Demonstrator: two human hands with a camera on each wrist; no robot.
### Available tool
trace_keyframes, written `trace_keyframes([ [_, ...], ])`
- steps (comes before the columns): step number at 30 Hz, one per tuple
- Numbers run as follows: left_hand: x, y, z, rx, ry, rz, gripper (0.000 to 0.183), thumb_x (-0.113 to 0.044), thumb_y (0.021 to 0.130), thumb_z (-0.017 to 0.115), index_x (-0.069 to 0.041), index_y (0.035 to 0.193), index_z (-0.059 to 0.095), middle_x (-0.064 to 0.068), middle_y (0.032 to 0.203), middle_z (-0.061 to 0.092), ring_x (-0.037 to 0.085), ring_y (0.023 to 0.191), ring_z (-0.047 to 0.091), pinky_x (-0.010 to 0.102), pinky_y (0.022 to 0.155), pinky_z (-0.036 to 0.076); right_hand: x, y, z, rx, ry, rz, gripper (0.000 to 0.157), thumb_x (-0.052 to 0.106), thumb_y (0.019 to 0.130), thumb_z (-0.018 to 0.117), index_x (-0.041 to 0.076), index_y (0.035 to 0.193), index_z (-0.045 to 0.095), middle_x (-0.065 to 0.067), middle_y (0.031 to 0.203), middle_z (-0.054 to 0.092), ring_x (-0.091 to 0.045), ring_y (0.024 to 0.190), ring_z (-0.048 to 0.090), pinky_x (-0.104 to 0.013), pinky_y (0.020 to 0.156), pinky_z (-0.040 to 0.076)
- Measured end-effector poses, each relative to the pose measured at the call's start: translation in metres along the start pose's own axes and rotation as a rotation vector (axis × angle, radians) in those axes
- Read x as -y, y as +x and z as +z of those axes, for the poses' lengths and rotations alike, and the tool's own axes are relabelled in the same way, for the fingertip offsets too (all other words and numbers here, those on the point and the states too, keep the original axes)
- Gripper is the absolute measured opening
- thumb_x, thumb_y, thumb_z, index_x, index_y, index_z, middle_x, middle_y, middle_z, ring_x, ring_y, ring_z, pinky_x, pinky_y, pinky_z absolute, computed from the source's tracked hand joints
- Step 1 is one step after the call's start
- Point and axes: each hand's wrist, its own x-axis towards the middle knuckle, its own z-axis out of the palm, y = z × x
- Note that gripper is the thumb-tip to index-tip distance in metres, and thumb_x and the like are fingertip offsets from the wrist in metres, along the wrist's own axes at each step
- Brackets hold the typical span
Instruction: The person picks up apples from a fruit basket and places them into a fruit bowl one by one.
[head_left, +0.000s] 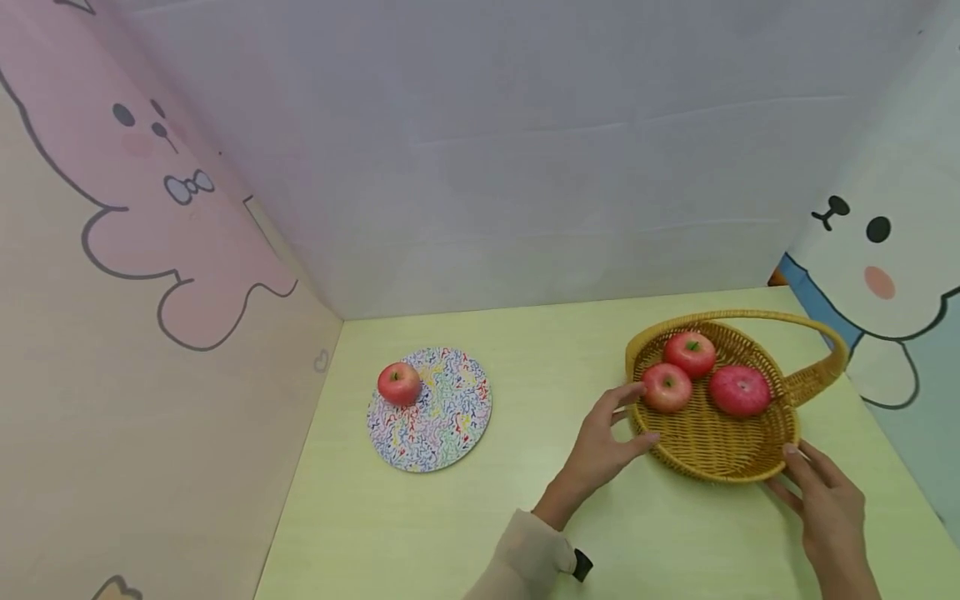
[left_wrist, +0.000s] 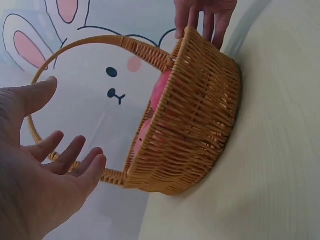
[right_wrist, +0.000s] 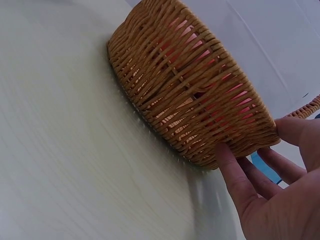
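Note:
On the right stands a round wicker basket with an arched handle. Inside it lie two red apples and a deep pink round fruit. My left hand is at the basket's left side, fingers spread and thumb apart; the left wrist view shows a gap between it and the wicker. At the near right, my right hand holds the basket, thumb at the rim and fingers against the outer side. Another apple sits at the left edge of a patterned round plate.
The pale table meets a light cloth wall at the back. Side walls with cartoon animals stand to the left and right, the right one close behind the basket handle. A dark band shows at my left sleeve.

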Motion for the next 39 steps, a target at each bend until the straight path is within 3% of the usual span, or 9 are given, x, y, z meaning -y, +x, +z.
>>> trace_keyframes([
  [9, 0.006, 0.015, 0.028, 0.076, -0.034, -0.054, 0.068, -0.018, 0.097, 0.076, -0.013, 0.156, 0.044, 0.005, 0.158, 0.051, 0.020, 0.145, 0.051, 0.033, 0.118, 0.047, 0.000, 0.001, 0.000, -0.007, 0.005, 0.017, 0.026, 0.019, 0.097, 0.074, 0.033, 0.118, 0.076, 0.021, 0.091, 0.074, 0.006, 0.081, 0.071, -0.022, 0.064, 0.063],
  [19, 0.009, 0.039, 0.056, 0.103, 0.042, -0.061, 0.068, -0.020, 0.096, 0.077, -0.011, 0.155, 0.045, 0.003, 0.157, 0.051, 0.015, 0.143, 0.053, 0.025, 0.116, 0.047, -0.001, 0.003, -0.003, -0.013, 0.016, 0.012, 0.032, 0.021, 0.093, 0.078, 0.033, 0.124, 0.074, 0.022, 0.091, 0.074, 0.005, 0.080, 0.072, -0.023, 0.064, 0.063],
  [27, 0.011, 0.055, 0.073, 0.119, 0.264, -0.087, 0.071, -0.037, 0.095, 0.077, -0.020, 0.156, 0.045, -0.007, 0.156, 0.054, 0.006, 0.139, 0.054, 0.018, 0.110, 0.047, -0.004, 0.004, -0.004, -0.003, 0.030, -0.012, 0.027, 0.018, 0.094, 0.077, 0.031, 0.118, 0.076, 0.020, 0.091, 0.075, 0.004, 0.080, 0.072, -0.023, 0.063, 0.063],
  [34, 0.012, 0.065, 0.083, 0.137, 0.359, -0.106, 0.075, -0.041, 0.095, 0.076, -0.022, 0.159, 0.042, -0.012, 0.157, 0.050, 0.003, 0.143, 0.049, 0.021, 0.112, 0.046, -0.005, 0.004, -0.003, 0.004, 0.017, -0.015, 0.023, 0.018, 0.095, 0.076, 0.032, 0.114, 0.076, 0.020, 0.091, 0.074, 0.004, 0.079, 0.072, -0.023, 0.063, 0.063],
  [39, 0.012, 0.075, 0.098, 0.150, 0.376, -0.128, 0.078, -0.041, 0.094, 0.078, -0.019, 0.159, 0.040, -0.011, 0.159, 0.048, 0.002, 0.143, 0.049, 0.019, 0.112, 0.045, -0.004, 0.003, -0.004, 0.018, 0.040, -0.029, 0.022, 0.016, 0.096, 0.074, 0.031, 0.112, 0.077, 0.019, 0.092, 0.075, 0.004, 0.080, 0.072, -0.023, 0.063, 0.063],
])
